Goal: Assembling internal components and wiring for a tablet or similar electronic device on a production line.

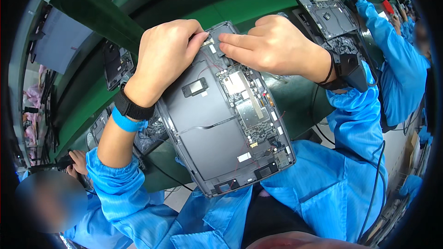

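A dark grey tablet shell (198, 120), its inside laid bare, lies in front of my chest, its long side running away from me. A green circuit board (247, 106) runs along its right side. A small black rectangular part (195, 87) rests in the shell, and a flat black cable (207, 125) crosses it. My left hand (168, 57) is at the shell's far left corner, thumb and finger pinched together; what they grip is hidden. My right hand (277, 46) lays its stretched index and middle fingertips on a black part (221, 39) at the far end, other fingers curled.
Another opened tablet shell (327, 16) stands at the back right, near a co-worker in a blue sleeve (392, 41). More opened shells (115, 64) lie on the left of the green bench. A person (92, 221) sits at the lower left. A black cable (378, 180) hangs at my right side.
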`<action>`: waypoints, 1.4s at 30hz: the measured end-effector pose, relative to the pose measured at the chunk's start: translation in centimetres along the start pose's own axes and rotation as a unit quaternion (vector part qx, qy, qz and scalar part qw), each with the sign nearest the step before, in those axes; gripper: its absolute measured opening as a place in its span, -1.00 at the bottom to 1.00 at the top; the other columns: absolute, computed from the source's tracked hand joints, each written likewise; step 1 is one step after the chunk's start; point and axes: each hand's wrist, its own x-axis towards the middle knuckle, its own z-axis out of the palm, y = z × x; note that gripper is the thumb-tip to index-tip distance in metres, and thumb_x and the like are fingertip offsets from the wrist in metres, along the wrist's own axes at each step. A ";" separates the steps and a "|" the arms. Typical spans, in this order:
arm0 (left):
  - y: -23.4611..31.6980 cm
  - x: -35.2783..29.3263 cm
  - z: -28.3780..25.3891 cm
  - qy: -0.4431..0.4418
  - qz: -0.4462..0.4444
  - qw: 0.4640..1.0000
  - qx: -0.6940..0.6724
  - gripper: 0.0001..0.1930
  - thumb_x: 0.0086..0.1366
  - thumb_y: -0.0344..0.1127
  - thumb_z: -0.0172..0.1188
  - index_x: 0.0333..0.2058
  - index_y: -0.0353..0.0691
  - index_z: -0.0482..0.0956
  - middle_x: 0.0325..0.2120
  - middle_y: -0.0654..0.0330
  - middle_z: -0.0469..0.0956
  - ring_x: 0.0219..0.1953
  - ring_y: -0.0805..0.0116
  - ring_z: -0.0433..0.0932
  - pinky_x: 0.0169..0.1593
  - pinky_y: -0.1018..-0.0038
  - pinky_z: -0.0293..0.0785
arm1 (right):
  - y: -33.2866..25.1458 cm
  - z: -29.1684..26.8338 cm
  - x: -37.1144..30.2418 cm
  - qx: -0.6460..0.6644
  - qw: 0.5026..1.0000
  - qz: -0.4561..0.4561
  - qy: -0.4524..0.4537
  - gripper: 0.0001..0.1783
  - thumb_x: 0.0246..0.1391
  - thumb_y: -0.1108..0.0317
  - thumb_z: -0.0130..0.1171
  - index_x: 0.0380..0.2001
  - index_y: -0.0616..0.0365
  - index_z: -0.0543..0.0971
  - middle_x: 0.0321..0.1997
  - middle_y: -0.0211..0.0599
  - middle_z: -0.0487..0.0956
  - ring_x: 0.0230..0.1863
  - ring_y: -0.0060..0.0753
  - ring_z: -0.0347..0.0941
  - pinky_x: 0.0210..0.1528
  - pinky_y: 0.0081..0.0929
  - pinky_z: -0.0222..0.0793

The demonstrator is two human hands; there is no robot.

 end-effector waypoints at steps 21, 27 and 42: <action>0.1 -1.8 0.7 0.055 0.000 0.996 -0.065 -0.91 0.12 -0.41 0.16 -0.45 -0.28 0.60 -0.51 0.09 0.57 -0.37 0.11 0.54 -0.27 0.28 0.45 | -3.9 -1.3 0.5 0.065 0.966 0.190 -0.160 -0.62 0.12 0.14 0.07 -0.23 0.28 0.59 -0.14 0.13 0.57 -0.46 -0.05 0.57 -0.42 -0.30 0.47; 4.1 -9.2 -2.9 0.157 -0.134 0.966 -0.155 -0.58 0.23 -0.39 0.05 0.07 -0.37 0.39 0.16 -0.05 0.32 0.24 0.03 0.23 0.28 0.27 0.09 | -5.7 -3.2 -5.1 0.261 0.899 0.349 0.048 -0.52 0.23 0.22 -0.07 0.15 0.20 0.37 0.28 0.00 0.29 0.20 -0.05 0.27 0.23 -0.28 0.12; 15.4 -20.9 1.2 0.255 -0.388 0.703 -0.539 -0.38 0.43 -0.11 -0.22 0.25 -0.54 0.01 0.18 -0.07 0.23 0.21 0.21 0.23 0.27 0.41 0.06 | -14.0 -5.0 -7.2 0.547 0.759 0.348 0.067 -0.35 0.24 0.24 -0.07 0.30 0.37 0.10 0.43 0.00 0.00 0.45 -0.14 -0.17 0.40 -0.24 -0.33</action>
